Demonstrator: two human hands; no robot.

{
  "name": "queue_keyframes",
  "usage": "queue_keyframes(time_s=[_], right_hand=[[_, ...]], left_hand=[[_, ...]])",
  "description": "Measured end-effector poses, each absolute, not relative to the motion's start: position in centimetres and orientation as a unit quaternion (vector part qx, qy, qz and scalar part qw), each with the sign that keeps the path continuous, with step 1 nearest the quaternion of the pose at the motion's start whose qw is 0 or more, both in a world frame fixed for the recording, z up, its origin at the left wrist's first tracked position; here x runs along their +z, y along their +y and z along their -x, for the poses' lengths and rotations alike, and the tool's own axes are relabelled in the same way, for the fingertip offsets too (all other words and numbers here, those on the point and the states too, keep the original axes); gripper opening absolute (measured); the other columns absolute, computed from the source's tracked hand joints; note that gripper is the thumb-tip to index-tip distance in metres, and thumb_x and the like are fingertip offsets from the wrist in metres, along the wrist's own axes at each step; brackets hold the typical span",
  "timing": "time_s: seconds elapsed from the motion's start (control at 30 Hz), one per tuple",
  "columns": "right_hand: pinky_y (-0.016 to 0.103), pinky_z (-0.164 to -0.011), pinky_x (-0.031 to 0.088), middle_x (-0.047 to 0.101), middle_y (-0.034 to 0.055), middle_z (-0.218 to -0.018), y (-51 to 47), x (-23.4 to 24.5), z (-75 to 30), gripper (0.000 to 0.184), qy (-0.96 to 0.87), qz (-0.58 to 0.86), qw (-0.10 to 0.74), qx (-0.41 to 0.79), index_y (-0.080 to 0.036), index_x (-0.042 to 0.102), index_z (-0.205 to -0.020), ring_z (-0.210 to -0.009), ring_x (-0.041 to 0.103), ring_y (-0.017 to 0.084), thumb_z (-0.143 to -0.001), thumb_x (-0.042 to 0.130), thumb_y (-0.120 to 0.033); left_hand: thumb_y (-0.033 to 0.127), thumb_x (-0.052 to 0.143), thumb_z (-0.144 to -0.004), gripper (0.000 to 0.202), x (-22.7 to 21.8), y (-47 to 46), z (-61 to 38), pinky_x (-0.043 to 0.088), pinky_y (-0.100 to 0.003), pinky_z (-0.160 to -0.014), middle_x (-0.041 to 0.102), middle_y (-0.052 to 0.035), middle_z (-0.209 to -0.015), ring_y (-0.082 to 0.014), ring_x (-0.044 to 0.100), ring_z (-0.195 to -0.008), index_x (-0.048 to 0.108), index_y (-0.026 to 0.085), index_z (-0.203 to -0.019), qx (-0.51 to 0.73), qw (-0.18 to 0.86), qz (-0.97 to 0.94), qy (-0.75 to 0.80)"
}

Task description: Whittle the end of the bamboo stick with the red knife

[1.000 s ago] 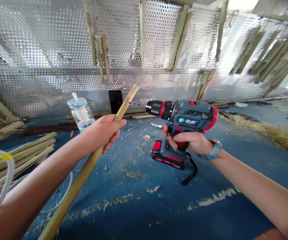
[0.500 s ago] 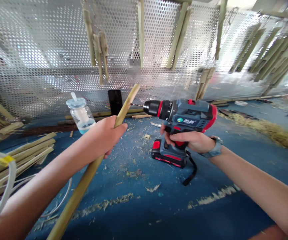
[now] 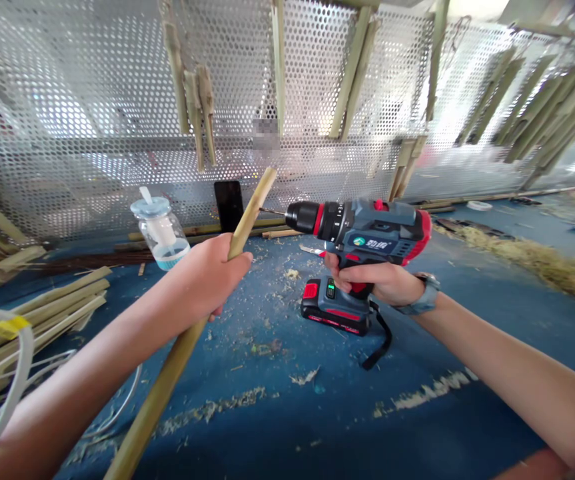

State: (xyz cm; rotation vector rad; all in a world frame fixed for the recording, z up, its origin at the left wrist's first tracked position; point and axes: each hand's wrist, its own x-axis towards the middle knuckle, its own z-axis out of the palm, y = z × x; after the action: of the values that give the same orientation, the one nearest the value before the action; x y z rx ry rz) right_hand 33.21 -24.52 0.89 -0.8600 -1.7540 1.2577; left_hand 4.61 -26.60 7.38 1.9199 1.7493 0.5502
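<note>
My left hand (image 3: 220, 270) is wrapped round a long bamboo strip (image 3: 167, 377), which slants from the lower left up to its tip above my fist. In my right hand (image 3: 367, 277) I grip the handle of a grey, red and black cordless drill (image 3: 367, 233) that points left. Its thin drill bit (image 3: 273, 212) meets the right edge of the strip near the upper end; how deep it sits I cannot tell. A small green light shows on the drill's battery (image 3: 334, 307), and a black strap (image 3: 380, 347) hangs from its base.
A lidded glass jar (image 3: 160, 230) and a dark phone (image 3: 229, 205) stand before the perforated metal wall (image 3: 117, 80), where bamboo pieces hang. Split bamboo (image 3: 62, 307) and a white cable (image 3: 27, 353) lie left. Shavings (image 3: 517, 253) cover the blue table (image 3: 267, 433) at right.
A green light now shows on the drill's battery. The bit stays against the bamboo strip, and both hands keep nearly the same place as the view shifts slightly.
</note>
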Motion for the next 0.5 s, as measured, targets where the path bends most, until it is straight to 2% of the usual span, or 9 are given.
queue_keyframes(time_s=[0.5], right_hand=[[0.032,-0.060,0.040,0.058,-0.0035,-0.060,-24.59,0.77,-33.21,0.017,-0.695,0.333,0.397,0.499,-0.022,0.064,-0.086,-0.058,0.051,0.015,-0.078,0.070,-0.035]], left_hand=[[0.035,0.048,-0.102,0.025,7.82,-26.91,-4.87,0.042,-0.028,-0.035,0.044,0.0092,-0.042,-0.0152,0.047,-0.031,0.035,0.029,-0.081,0.207,0.277,-0.699,0.626]])
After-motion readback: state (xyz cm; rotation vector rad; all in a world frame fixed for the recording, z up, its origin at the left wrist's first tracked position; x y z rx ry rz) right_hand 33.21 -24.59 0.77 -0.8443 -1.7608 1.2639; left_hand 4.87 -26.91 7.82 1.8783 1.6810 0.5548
